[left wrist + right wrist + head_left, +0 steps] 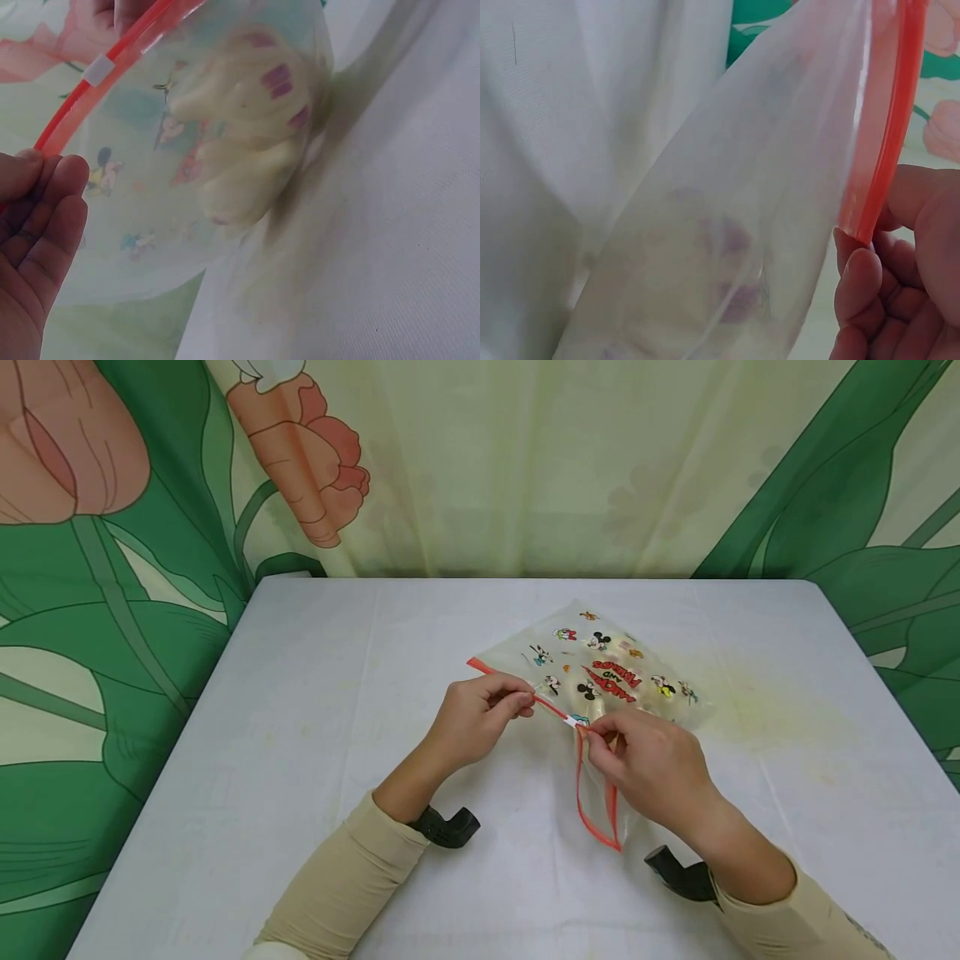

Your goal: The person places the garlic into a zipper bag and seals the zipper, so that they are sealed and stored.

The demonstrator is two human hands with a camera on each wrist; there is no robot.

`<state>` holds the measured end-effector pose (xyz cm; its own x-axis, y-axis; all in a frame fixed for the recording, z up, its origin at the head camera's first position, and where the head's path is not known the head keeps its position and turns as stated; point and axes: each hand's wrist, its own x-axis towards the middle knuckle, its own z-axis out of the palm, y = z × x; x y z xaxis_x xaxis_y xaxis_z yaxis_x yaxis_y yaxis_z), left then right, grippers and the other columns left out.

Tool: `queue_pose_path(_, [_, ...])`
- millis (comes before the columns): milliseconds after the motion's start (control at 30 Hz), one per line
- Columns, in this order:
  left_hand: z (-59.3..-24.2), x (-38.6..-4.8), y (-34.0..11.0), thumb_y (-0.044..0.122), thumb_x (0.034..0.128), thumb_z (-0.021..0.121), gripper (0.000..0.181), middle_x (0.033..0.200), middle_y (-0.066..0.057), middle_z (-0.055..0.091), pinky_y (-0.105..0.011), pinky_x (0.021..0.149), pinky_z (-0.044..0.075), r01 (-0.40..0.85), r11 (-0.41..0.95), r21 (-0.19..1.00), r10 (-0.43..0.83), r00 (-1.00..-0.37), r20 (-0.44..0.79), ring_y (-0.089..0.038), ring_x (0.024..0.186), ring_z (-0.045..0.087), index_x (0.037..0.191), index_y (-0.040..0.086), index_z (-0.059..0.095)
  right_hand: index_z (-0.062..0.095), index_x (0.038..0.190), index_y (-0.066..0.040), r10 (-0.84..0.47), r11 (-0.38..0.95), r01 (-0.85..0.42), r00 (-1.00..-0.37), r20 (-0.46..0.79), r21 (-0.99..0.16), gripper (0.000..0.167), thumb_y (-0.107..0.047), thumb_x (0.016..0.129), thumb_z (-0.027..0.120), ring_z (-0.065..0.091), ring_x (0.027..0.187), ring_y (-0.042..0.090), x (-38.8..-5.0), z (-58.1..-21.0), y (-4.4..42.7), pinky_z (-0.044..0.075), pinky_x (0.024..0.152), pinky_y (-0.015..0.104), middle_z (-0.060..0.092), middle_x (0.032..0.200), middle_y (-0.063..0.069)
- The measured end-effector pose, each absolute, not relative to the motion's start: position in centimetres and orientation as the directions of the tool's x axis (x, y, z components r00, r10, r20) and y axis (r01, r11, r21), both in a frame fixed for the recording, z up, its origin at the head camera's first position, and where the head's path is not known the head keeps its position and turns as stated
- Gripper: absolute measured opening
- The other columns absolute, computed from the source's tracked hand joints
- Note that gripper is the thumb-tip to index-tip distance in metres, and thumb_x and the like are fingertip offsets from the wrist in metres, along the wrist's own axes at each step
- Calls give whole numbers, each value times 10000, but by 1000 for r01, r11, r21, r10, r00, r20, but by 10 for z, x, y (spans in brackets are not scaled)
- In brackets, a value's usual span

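Observation:
A translucent zip bag (547, 652) printed with small cartoon figures and red lettering is held above the table, its red zip edge (483, 667) toward me. My left hand (480, 714) pinches that edge left of the white slider (572, 721). Just right of the slider, my right hand (652, 764) pinches the red strip between thumb and fingers. Below the right hand, the two red strips (579, 785) stand apart in a loop. Inside the bag, the left wrist view shows a pale, rounded thing with purple patches (251, 90); its kind is unclear through the film.
A white cloth covers the table (315, 693). Behind it hangs a curtain (525, 468) with large printed flowers and leaves. Black curved wrist mounts (453, 828) sit on both forearms, close above the table.

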<state>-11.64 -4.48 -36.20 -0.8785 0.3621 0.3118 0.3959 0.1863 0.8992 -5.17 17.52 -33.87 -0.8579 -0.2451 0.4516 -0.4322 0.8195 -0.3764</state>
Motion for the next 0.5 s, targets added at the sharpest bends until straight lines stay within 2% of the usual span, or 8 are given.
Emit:
queue_pose_path(300, [-361,-116,-45,-17,927,680,60,861,-106,734,-234,770,569,388,182,904,364,-880,304,-156,785,720,967,-37,720,643,734,-131,-246,841,-440,-830,501,-315,131,-18,735,710,462,520,65,-54,-339,175,348,425,270,536,644,-78])
queue_pose_path(500, [-360,-114,-44,-4,933,679,60,857,-96,735,-230,767,568,379,193,905,361,-885,294,-142,783,718,967,-30,721,650,824,-107,-270,825,-472,-811,519,-309,153,5,724,681,465,581,73,-54,-340,176,362,435,268,546,725,-34])
